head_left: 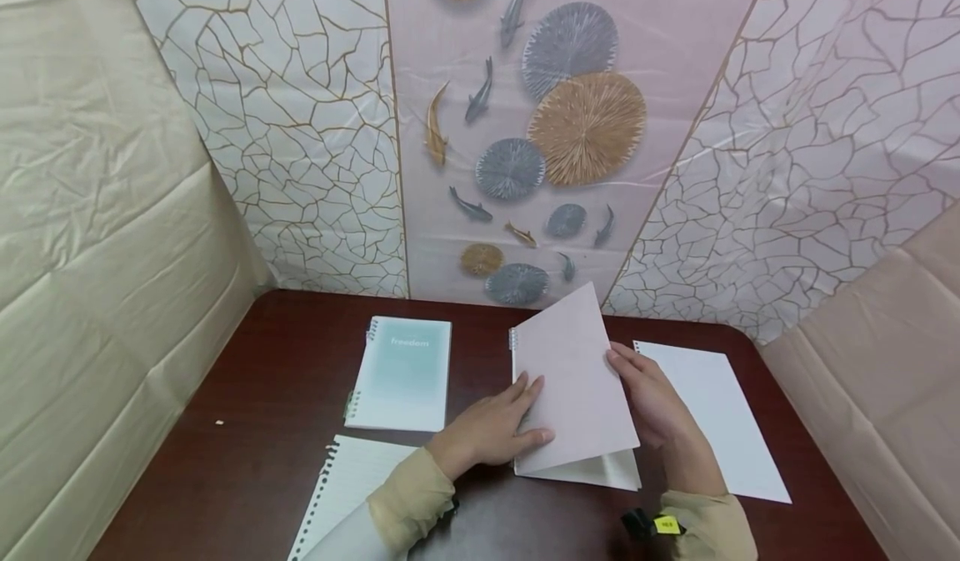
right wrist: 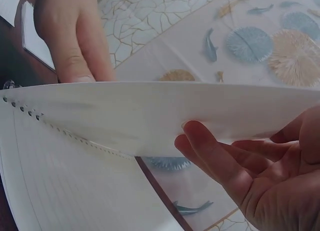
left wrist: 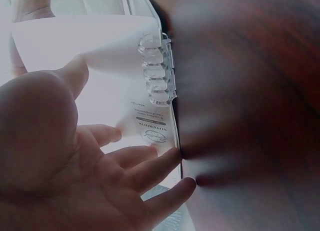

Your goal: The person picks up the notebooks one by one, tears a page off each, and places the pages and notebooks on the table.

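Observation:
A spiral-bound notebook (head_left: 618,471) lies between my hands, its pale cover (head_left: 570,386) raised at an angle over the pages. My left hand (head_left: 498,423) rests on the cover near the binding, fingers spread. In the left wrist view its fingertips reach the clear ring binding's side, beside small printed text. At the cover's free edge, my right hand (head_left: 652,394) pinches the sheet between thumb and fingers. The right wrist view shows the cover's inner face (right wrist: 110,116) standing above ruled pages (right wrist: 75,181), with right fingertips (right wrist: 197,133) against it.
Left of the notebook lies a teal spiral notebook (head_left: 405,378) marked "freedom". A loose ruled sheet (head_left: 352,469) with punched holes lies in front of it, partly under my left forearm. Another white sheet (head_left: 723,411) lies to the right on the dark wooden table (head_left: 225,478).

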Motion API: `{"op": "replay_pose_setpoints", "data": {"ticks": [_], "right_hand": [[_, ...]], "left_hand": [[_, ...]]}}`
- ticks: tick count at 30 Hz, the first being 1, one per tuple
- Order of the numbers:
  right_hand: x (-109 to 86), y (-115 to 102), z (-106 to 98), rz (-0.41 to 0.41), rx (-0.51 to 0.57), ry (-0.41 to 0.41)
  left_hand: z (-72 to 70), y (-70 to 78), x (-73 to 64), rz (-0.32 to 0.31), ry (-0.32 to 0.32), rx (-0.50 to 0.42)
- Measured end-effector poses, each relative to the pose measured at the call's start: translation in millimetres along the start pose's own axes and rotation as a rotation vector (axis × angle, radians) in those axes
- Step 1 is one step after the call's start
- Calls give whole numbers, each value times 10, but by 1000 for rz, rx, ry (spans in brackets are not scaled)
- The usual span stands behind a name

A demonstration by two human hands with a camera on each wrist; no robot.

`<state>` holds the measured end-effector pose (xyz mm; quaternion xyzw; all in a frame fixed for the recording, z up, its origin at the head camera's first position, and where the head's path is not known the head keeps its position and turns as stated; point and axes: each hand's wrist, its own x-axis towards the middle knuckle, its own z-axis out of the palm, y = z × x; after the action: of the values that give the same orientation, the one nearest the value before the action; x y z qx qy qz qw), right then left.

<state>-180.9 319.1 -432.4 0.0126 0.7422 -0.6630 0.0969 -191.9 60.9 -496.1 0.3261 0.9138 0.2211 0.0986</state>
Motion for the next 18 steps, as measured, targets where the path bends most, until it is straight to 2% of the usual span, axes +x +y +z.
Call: {"op": "replay_pose_setpoints", "data": {"ticks": [7, 18], "right_hand": [[8, 25, -65, -57, -72, 24], [8, 26, -157, -55, -316, 113]], "left_hand": [[13, -6, -28, 0, -24, 48], [-23, 31, -55, -22, -51, 82]]}}
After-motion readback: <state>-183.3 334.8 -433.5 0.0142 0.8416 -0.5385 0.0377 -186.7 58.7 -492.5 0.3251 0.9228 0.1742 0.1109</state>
